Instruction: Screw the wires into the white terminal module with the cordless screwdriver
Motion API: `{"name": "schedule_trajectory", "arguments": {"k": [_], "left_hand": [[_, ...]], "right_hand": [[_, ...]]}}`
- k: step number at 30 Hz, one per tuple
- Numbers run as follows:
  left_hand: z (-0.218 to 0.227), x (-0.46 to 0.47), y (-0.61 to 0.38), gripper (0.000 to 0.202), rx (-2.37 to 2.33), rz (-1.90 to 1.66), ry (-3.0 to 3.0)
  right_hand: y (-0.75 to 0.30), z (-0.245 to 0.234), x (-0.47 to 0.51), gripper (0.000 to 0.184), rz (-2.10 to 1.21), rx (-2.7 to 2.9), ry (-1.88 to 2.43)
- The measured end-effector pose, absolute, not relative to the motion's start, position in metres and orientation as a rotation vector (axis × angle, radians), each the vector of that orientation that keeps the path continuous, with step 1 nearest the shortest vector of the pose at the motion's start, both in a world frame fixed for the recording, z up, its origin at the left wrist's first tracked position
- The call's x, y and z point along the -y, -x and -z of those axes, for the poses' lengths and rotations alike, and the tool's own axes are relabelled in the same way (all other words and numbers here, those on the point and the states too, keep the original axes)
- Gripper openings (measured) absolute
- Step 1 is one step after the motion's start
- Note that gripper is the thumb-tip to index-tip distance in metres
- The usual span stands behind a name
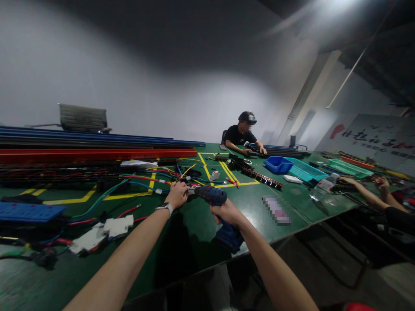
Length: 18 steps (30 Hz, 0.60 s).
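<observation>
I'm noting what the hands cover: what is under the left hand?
Coloured wires lead towards the left hand, which is over the green tabletop; the drill points towards it. Whatever lies directly beneath that hand is covered.

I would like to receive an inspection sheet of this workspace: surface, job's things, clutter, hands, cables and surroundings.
Surface: green table, marked with yellow tape.
Job's things: blue drill, its tip at the left hand.
Clutter: white plastic pieces at left; blue bin, clear bottle and flat pixelated object at right.
Hands: the right hand grips the drill; what the left fingers hold, if anything, is unclear.
Cables: coloured cables in red, blue, green and yellow lie loosely at left, some close to the left hand.
Surroundings: a co-worker across the table; another person's arms at right; a chair near the wall.
</observation>
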<state>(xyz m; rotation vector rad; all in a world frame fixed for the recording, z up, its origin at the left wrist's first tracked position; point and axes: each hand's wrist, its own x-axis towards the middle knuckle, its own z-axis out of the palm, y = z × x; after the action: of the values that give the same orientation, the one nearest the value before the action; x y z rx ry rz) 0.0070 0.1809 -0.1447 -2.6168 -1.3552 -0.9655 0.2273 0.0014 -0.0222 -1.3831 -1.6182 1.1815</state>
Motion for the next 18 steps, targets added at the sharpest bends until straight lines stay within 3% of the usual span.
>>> {"name": "schedule_trajectory", "arguments": {"k": [18], "left_hand": [[0.1439,-0.1819,-0.0062,0.016,1.36,0.94,2.639]], "right_hand": [[-0.2289,0.0238,-0.0027,0.017,-1.19,1.607,1.417]]}}
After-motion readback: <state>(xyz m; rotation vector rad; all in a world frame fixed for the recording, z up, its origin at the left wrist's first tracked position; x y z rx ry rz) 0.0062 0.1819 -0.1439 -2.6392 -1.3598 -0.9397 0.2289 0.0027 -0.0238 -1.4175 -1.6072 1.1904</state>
